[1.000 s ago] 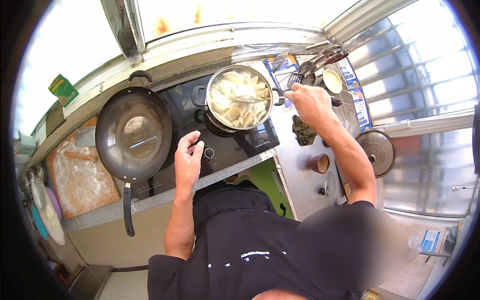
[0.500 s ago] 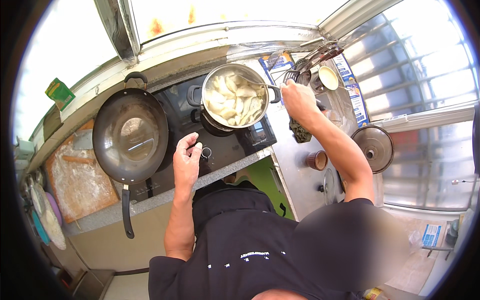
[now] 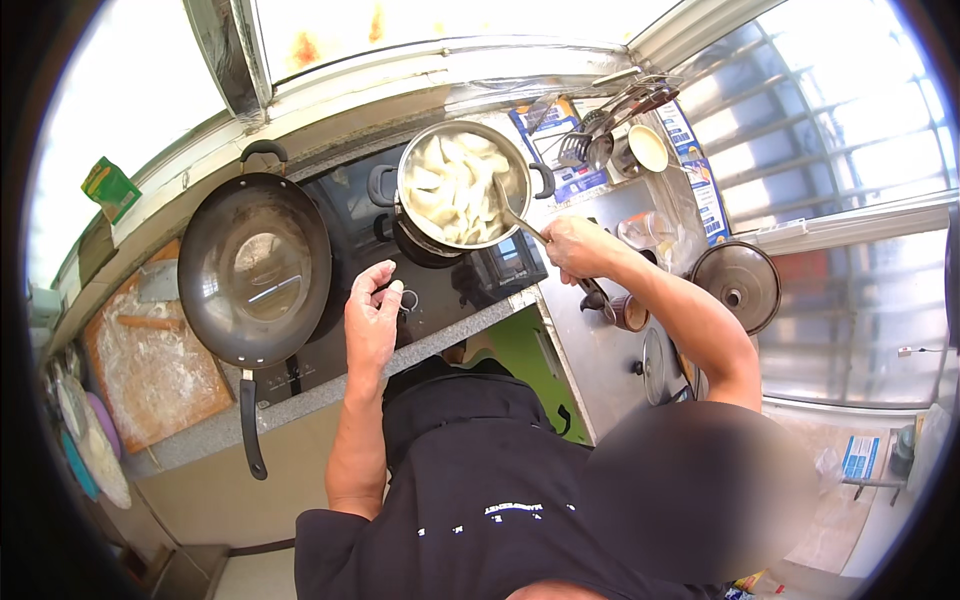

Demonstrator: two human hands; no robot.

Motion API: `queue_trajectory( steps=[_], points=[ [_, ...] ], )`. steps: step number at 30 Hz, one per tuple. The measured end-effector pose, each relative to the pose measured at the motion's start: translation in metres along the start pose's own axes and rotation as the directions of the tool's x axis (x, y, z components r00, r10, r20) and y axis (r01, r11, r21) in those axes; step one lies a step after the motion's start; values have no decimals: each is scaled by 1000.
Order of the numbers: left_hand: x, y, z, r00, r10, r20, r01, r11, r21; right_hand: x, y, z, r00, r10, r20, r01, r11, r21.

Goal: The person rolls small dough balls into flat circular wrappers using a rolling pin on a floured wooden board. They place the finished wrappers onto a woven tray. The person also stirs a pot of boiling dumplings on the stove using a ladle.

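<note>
A steel pot (image 3: 533, 160) with dark side handles stands on the black cooktop, full of pale dumplings (image 3: 455, 185) in liquid. My right hand (image 3: 580, 248), to the right of the pot, is closed around a long-handled metal cooking utensil (image 3: 522, 224). Its shaft slants over the near-right rim; its head is hidden among the dumplings, so I cannot tell ladle from turner. The dark end of the handle sticks out below my fist. My left hand (image 3: 372, 315) hovers over the cooktop's front edge near a round knob, fingers loosely bent and apart, flour on them, holding nothing.
Left of the pot lies a large dark wok (image 3: 255, 275), its handle jutting past the counter edge. A floured board (image 3: 160, 385) with a rolling pin (image 3: 152, 322) is further left. Right are hanging utensils (image 3: 590, 140), a brown cup (image 3: 632, 314), a glass lid (image 3: 655, 368) and a dark-rimmed lid (image 3: 737, 288).
My right hand has come nearer and slightly left, swinging the utensil from the pot's far-right side to its near-right side. The dumplings have shifted. My left hand has barely moved.
</note>
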State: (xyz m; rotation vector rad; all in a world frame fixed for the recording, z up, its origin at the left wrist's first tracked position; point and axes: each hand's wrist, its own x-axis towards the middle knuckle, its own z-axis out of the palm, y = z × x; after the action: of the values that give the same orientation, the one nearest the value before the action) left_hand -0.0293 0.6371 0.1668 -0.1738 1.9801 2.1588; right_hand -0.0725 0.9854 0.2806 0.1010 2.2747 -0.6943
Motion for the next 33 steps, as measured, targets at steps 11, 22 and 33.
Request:
queue_trajectory(
  steps=[11, 22, 33],
  points=[
    [-6, -7, 0, 1000, -3, 18, 3, 1000, 1, -54, -69, -18, 999, 51, -6, -49, 980, 194],
    [-11, -11, 1, 1000, -12, -15, 12, 1000, 3, -25, 5, -28, 881, -313, -355, 227, 937, -264],
    [-14, -14, 6, 996, 59, -67, -54, 996, 66, 44, 16, 7, 804, -500, -323, 291, 804, -519]
  ],
)
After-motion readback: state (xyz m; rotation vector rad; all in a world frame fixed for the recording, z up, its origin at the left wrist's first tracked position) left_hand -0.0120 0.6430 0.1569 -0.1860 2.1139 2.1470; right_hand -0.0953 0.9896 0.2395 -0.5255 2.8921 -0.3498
